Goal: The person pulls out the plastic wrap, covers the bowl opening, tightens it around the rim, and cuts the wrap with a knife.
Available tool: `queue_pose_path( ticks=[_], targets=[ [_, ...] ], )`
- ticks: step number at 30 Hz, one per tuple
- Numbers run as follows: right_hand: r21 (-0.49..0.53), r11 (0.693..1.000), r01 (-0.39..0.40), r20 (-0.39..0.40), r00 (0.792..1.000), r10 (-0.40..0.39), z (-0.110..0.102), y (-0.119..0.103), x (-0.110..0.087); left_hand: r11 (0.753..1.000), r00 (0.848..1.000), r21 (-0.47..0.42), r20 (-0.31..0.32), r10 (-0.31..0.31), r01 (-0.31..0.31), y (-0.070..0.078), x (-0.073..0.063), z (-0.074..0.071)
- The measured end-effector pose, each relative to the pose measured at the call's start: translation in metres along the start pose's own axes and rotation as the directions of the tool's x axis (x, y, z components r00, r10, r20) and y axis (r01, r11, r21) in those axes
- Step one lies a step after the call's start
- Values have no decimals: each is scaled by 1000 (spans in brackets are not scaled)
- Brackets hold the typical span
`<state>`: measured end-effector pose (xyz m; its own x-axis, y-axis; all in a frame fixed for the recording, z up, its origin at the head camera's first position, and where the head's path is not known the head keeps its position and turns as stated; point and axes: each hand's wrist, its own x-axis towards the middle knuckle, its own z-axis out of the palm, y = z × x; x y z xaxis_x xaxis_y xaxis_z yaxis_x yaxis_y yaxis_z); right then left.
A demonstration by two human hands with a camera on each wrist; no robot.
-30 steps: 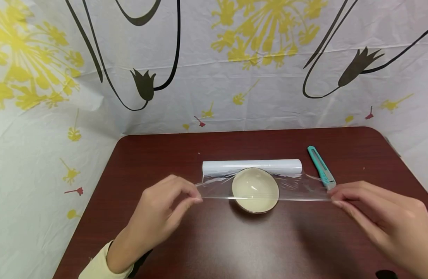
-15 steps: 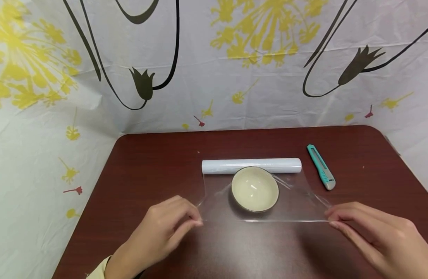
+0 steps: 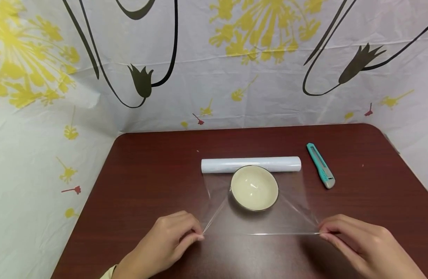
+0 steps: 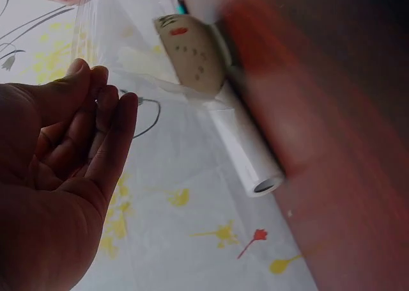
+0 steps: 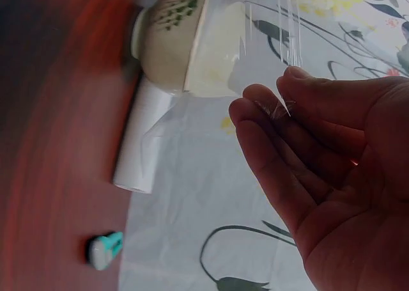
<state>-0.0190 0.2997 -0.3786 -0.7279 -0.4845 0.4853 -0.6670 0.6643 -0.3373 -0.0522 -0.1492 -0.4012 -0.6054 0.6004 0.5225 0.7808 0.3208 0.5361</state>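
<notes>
A clear sheet of plastic wrap (image 3: 259, 224) stretches from its white roll (image 3: 214, 165) over a cream bowl (image 3: 254, 188) toward the near side of the table. My left hand (image 3: 172, 242) pinches the sheet's near left corner between thumb and fingers. At the near right corner my right hand (image 3: 360, 242) pinches it the same way. In the right wrist view the film gathers at the right thumb tip, and the bowl (image 5: 169, 45) shows painted green marks on its side. The roll lies right behind the bowl; part of it is hidden by the bowl.
A teal utility knife (image 3: 320, 166) lies on the dark red-brown table (image 3: 151, 166), right of the roll. Behind and left of the table hangs a white patterned sheet (image 3: 200, 77) with yellow and dark flowers.
Both hands have drawn the plastic wrap nearer to me, past the bowl's near rim, and come slightly closer together. More film now lies between the roll and the hands.
</notes>
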Motion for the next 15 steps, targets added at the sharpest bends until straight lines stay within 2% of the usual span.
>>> queue_pose_path(
  ticks=[7, 15],
  targets=[
    [2, 1000, 16, 11, 1000, -16, 17, 7, -5, 999, 998, 45, 69, -3, -1, -9, -5, 10],
    [74, 997, 13, 58, 998, -18, 32, 19, -12, 997, 988, 75, 148, -34, 23, -17, -6, 17]
  ],
)
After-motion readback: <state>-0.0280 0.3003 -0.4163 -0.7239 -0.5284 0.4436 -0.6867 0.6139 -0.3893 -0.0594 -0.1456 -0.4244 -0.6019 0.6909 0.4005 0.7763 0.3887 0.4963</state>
